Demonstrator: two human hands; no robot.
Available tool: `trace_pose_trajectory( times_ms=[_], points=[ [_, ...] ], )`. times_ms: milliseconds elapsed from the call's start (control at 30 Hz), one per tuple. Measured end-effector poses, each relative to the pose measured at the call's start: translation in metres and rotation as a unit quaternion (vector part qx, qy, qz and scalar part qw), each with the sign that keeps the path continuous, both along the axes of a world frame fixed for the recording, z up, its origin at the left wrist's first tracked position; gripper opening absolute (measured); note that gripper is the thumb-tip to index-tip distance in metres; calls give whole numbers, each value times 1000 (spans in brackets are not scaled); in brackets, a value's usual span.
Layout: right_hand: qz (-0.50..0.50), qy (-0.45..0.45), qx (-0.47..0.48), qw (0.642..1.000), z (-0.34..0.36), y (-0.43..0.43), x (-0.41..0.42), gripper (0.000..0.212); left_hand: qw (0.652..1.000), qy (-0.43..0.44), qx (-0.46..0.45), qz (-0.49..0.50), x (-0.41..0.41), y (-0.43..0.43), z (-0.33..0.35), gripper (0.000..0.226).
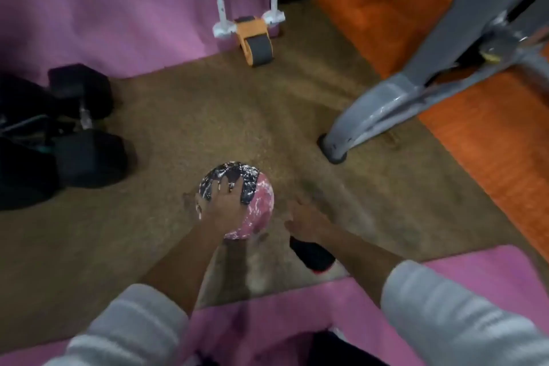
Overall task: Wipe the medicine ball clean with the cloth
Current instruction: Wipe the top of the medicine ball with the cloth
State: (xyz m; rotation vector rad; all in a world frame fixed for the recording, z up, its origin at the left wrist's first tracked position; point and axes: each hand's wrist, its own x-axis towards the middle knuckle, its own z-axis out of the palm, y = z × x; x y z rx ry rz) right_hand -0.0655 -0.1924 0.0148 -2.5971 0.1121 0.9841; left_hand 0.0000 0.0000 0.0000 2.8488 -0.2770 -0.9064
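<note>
Mid-wipe
Splayed left hand (221,206) presses dark speckled cloth (239,174) on pink marbled medicine ball (261,202); I'd brace it with my open right hand (306,218).

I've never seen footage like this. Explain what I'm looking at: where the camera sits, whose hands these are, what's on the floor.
It is one picture, from a camera worn on a person's head, looking down at their own hands. The left hand presses a dark speckled cloth onto a pink medicine ball on the brown carpet. The right hand is beside the ball, holding nothing. Around lie black dumbbells, an orange ab wheel and a grey machine leg.
</note>
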Motion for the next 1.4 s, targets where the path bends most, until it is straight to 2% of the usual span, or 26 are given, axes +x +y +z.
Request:
trace_pose_trajectory(
  times_ms=[100, 233, 367, 467, 567, 600, 667, 733, 867, 967, 1200, 1267, 1333, 1400],
  points=[
    [-24, 42, -20, 999, -71, -5, -6, 47, 997, -23, -41, 57, 8, -8, -45, 60],
    [-36, 77, -45, 995, -156, -8, -9, 49, 975, -115, -139, 129, 12, -5, -96, 52],
    [-47, 88, -88, 991, -191, -6, 0, 54, 946, -236, -148, 165, 6, -17, -109, 50],
    [-72, 114, -140, 981, -212, -9, 2, 75, 938, -285, -108, 166, 16, -23, -109, 52],
    [-41, 116, -185, 975, -237, -12, 1, 100, 940, -271, -95, 185, 27, -27, -109, 43],
    [-12, 115, -214, 970, -240, -11, -2, 100, 941, -267, -97, 184, 27, -28, -110, 41],
    [29, 84, -256, 963, -245, -11, -4, 85, 944, -260, -101, 175, 26, -31, -112, 39],
    [37, 67, -259, 963, -246, -14, 1, 71, 949, -241, -100, 177, 27, -35, -112, 36],
    [-33, 79, -177, 981, -248, -28, 9, 52, 951, -236, -95, 178, 27, -42, -110, 37],
    [-5, 38, -157, 987, -231, -30, 15, 33, 951, -235, -106, 174, 27, -42, -108, 39],
    [-62, -112, -115, 985, -101, 4, 69, 34, 958, -207, -110, 163, 20, -24, -103, 47],
    [-118, -187, -45, 974, -64, 19, 78, 26, 959, -211, -109, 154, 13, -20, -104, 45],
    [-164, -276, 71, 945, -50, 39, 77, 19, 956, -224, -100, 161, 8, -17, -110, 41],
    [-138, -299, 193, 924, -61, 61, 68, 24, 949, -224, -121, 186, 2, -12, -111, 40]
  ],
)
